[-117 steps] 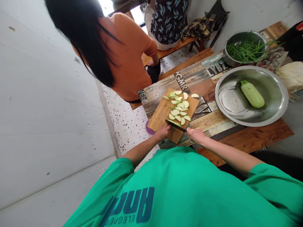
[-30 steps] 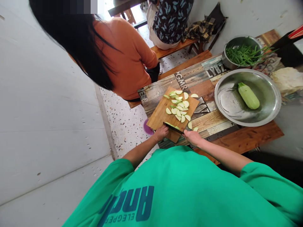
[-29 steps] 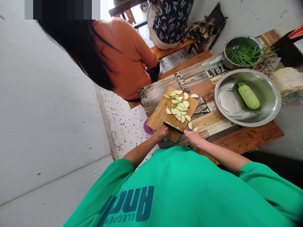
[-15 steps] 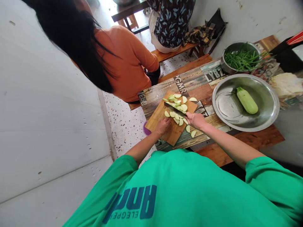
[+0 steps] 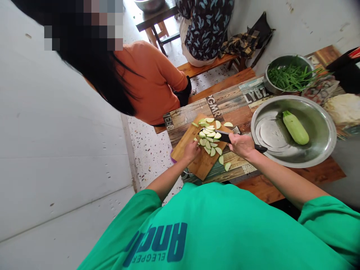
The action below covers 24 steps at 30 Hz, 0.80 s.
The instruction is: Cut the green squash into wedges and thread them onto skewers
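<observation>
Zucchini slices (image 5: 208,144) we are flanking, perhaps against scattering, right hand (image 5: 241,145) closed around the knife (image 5: 224,136), left hand (image 5: 192,150) with unclear hold.

The right hand (image 5: 241,144) was holding a knife (image 5: 224,137), and its blade reached among pale green slices (image 5: 213,151) on a wooden cutting board (image 5: 182,147). The left hand (image 5: 192,150) was above the same board, its fingers near the slices. Some slices lay on the table (image 5: 239,111) beside it. One whole squash (image 5: 296,128) lay inside a wide metal basin (image 5: 268,125).
</observation>
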{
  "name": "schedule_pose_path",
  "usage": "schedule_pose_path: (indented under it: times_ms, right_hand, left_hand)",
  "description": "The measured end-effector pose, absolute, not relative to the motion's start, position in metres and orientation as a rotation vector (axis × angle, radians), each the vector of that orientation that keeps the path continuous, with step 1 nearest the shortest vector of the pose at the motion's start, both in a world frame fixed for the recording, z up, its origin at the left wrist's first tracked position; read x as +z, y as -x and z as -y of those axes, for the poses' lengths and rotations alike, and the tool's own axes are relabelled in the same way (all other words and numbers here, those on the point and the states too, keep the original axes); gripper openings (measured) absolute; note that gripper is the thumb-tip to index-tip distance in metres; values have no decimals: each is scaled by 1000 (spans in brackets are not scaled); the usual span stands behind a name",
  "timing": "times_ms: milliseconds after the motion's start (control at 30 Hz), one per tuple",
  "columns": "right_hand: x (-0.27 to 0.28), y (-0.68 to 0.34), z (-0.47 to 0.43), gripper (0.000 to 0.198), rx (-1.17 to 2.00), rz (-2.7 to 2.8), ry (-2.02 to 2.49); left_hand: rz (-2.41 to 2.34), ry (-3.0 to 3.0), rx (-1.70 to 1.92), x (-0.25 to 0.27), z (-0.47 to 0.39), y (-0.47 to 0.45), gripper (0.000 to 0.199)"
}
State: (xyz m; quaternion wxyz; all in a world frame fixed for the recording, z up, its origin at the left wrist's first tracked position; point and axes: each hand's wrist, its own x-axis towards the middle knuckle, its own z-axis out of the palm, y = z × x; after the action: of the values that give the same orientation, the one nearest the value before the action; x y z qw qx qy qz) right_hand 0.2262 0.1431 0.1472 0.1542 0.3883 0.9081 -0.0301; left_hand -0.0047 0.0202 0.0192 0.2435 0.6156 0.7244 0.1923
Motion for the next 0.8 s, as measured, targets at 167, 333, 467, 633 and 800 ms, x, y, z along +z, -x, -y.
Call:
schedule_pose_path:
  times_ms: [167, 333, 467, 633, 800]
  right_hand:
    - [152, -238, -159, 27, -18, -2641, -1066]
    - [156, -242, -173, 23, 41, -2663, -991]
    - [160, -235, -180, 30, 45, -2715, -911]
    - [165, -229, -192, 34, 30, -2760, -832]
    - [168, -234, -207, 33, 11, -2796, -749]
  left_hand:
    - [-1986, -1512, 784, 23, -68, 7, 26]
    - [-2060, -1625, 897, 51, -85, -25, 44]
    - [-1784, -1971, 705, 71, -95, -61, 54]
    - [-1772, -1953, 477, 68, -111, -66, 45]
    - [-1853, -1793, 420, 48, -118, -46, 44]
